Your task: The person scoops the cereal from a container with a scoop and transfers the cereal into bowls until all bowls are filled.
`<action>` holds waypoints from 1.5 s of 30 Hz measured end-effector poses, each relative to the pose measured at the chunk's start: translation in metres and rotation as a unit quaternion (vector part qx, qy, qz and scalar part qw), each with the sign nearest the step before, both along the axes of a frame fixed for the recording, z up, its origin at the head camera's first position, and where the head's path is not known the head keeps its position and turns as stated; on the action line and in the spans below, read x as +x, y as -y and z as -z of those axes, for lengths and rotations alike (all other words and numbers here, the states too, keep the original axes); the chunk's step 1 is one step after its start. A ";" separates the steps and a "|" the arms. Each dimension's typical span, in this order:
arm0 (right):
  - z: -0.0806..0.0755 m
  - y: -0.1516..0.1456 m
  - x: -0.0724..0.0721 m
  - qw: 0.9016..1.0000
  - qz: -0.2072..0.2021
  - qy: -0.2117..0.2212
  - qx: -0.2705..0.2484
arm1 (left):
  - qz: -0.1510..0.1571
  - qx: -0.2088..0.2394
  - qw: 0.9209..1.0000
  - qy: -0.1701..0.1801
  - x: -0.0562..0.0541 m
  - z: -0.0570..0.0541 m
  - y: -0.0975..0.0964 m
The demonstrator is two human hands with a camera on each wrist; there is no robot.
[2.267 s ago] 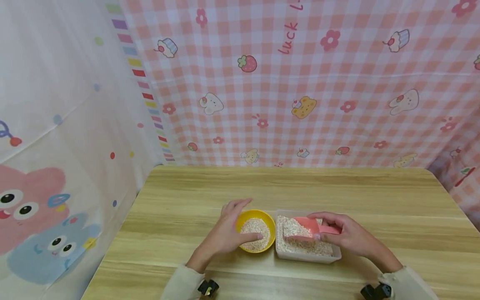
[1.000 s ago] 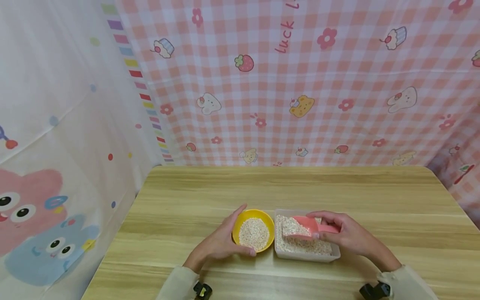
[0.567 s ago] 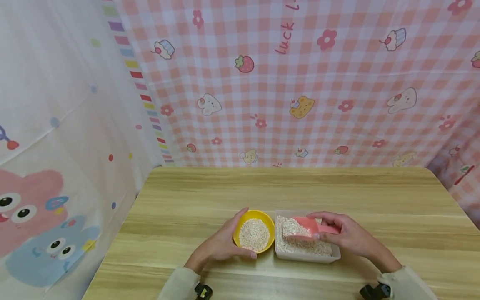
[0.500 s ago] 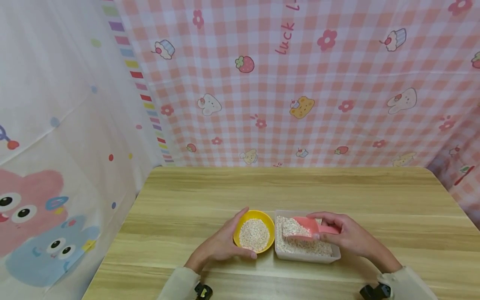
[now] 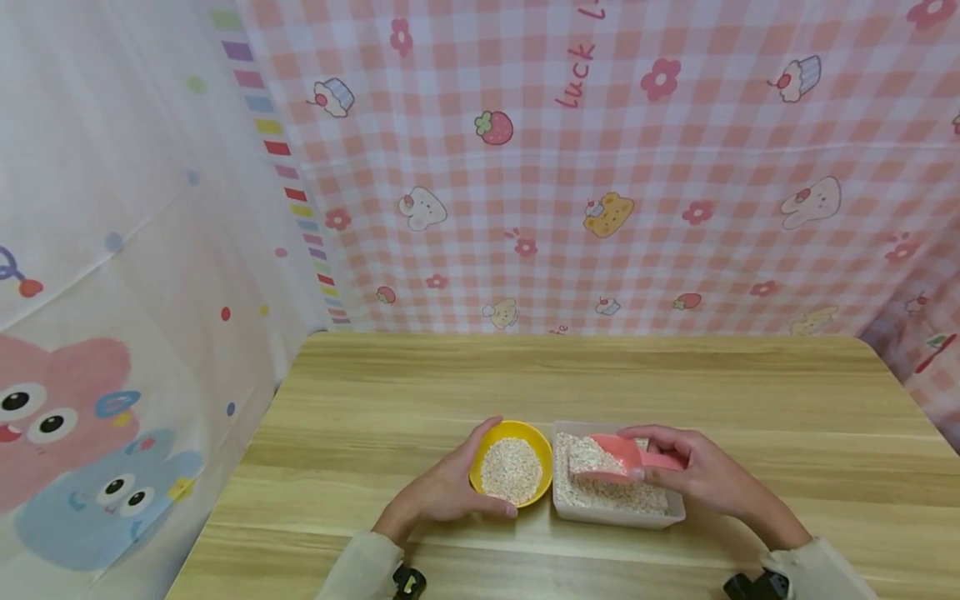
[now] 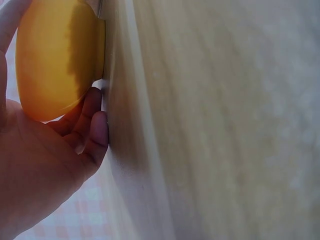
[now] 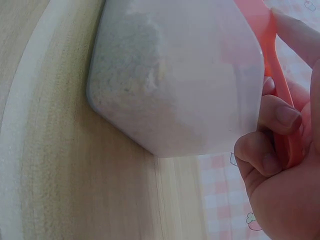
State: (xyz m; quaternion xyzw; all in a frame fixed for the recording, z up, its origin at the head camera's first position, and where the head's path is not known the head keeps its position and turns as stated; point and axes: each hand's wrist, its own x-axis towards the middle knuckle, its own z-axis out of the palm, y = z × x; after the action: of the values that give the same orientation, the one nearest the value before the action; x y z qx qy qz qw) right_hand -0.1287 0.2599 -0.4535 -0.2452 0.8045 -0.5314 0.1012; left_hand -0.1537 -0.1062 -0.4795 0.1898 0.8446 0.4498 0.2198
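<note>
Right wrist: hand [image 7: 292,185] curled round scoop handle [image 7: 280,80].

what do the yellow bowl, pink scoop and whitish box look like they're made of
Yellow bowl: probably smooth plastic with a soft sheen, evenly coloured; glazed ceramic is possible.
Pink scoop: likely moulded plastic, smooth, one even colour from blade to handle.
Whitish box: most likely frosted plastic; the flakes show hazily through its wall.

Pale wood-grain desk [image 5: 420,375], streaked lengthwise
A yellow bowl [image 5: 517,428] stands upright; just right of the bowl sits a translucent rectangular tub [image 5: 618,517]; the desk's far edge, rounded at its corners, runs beyond the bowl.
</note>
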 end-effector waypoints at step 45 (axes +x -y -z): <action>-0.020 -0.004 -0.003 0.998 -0.002 -0.053 0.029 | 0.004 0.014 0.999 0.031 -0.002 -0.002 0.000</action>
State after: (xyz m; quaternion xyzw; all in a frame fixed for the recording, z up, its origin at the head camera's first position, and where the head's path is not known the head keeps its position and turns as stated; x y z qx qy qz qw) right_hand -0.1319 0.2643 -0.4333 -0.2710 0.8234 -0.4941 0.0667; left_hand -0.1556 -0.1067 -0.4779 0.1823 0.8300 0.4664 0.2455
